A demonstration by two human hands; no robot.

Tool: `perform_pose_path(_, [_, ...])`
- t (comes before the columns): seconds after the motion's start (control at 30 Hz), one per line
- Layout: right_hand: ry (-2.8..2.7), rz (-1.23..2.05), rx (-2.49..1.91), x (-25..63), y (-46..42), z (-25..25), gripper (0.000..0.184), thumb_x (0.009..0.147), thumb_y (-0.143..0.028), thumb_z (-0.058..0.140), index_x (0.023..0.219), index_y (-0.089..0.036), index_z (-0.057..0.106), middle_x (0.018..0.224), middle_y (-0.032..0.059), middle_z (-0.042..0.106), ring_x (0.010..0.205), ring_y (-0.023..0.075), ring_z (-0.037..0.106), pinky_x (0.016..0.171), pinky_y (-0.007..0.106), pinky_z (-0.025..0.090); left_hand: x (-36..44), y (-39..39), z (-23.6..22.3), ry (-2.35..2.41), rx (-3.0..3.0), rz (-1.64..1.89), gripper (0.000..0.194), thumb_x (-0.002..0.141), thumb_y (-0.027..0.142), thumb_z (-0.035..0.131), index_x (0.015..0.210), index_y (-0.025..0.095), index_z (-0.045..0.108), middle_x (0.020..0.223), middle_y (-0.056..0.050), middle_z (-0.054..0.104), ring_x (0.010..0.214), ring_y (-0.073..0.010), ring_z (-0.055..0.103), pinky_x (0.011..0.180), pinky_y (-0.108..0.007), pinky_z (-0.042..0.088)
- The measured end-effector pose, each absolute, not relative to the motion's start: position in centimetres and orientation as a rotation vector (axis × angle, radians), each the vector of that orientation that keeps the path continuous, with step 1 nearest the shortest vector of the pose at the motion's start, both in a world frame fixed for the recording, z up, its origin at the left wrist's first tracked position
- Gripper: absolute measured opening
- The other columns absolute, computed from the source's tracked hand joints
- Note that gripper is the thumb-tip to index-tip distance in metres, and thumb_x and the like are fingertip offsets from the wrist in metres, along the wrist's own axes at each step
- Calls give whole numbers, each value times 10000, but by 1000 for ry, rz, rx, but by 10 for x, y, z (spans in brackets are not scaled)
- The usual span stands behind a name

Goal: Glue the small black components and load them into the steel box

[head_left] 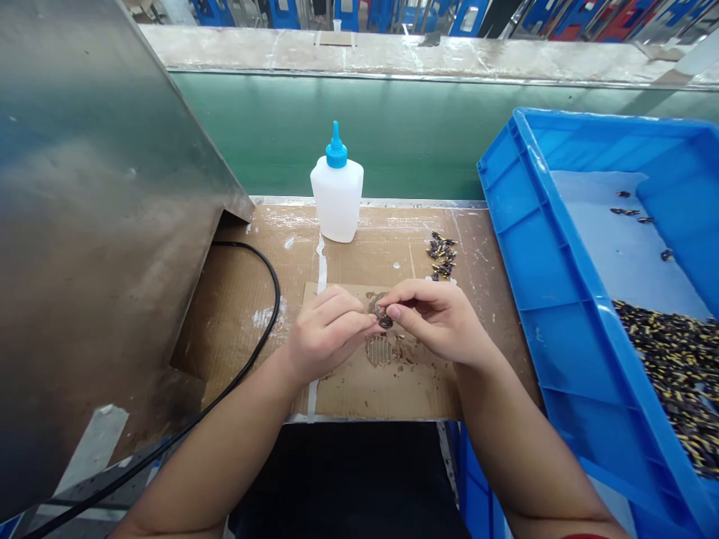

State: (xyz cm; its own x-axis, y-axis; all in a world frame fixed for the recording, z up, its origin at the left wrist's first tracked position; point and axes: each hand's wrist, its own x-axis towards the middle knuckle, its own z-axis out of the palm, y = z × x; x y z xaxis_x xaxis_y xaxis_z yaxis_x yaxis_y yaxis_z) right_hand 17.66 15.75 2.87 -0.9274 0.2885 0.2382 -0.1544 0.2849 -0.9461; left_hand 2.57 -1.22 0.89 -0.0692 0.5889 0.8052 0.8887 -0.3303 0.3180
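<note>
My left hand (327,329) and my right hand (435,318) meet over a worn cardboard pad (359,382) at the middle of the bench. Both pinch one small dark part (385,320) between fingertips, held just above the pad. A small heap of similar dark and yellow parts (442,254) lies on the cardboard a short way beyond my right hand. A white squeeze bottle with a blue nozzle (336,191) stands upright behind the hands.
A large blue plastic bin (567,329) at the right holds many dark and yellow small parts (674,374). A tilted metal panel (95,224) fills the left side. A black cable (258,299) curves across the bench. A green wall (393,127) runs behind.
</note>
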Motion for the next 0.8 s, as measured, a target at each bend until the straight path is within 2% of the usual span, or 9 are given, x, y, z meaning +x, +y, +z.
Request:
perform_pose_path(0.23, [-2235,1643,-145,178,160,28,113,1037,-270,733,1057,-214,829,975,45,824,863,196,768,752,325,607,28,-13,10,-1598,-1895,-1343,106,958,162,808,990,200,715,842,-17,716,758,-143,643,699,-281,580])
perform_pose_path(0.43, [-2210,1650,-150,179,161,27,133,1019,-254,737,1093,-222,842,1034,55,840,916,214,794,793,350,647,27,-13,10,-1595,-1875,-1348,116,947,179,827,988,190,718,837,-16,703,762,-143,626,708,-281,580])
perform_pose_path(0.6, [-2193,1611,-139,179,160,26,152,993,-202,730,1067,-241,856,1025,45,848,885,210,803,730,338,639,27,-14,12,-1624,-1841,-1385,157,912,207,868,983,189,729,846,-17,702,780,-149,637,727,-288,593])
perform_pose_path(0.8, [-2171,1631,-123,179,159,26,161,976,-194,732,1054,-259,857,1046,44,850,912,227,807,737,365,655,26,-14,13,-1634,-1846,-1396,166,898,198,880,969,192,730,847,-10,702,775,-145,644,727,-281,588])
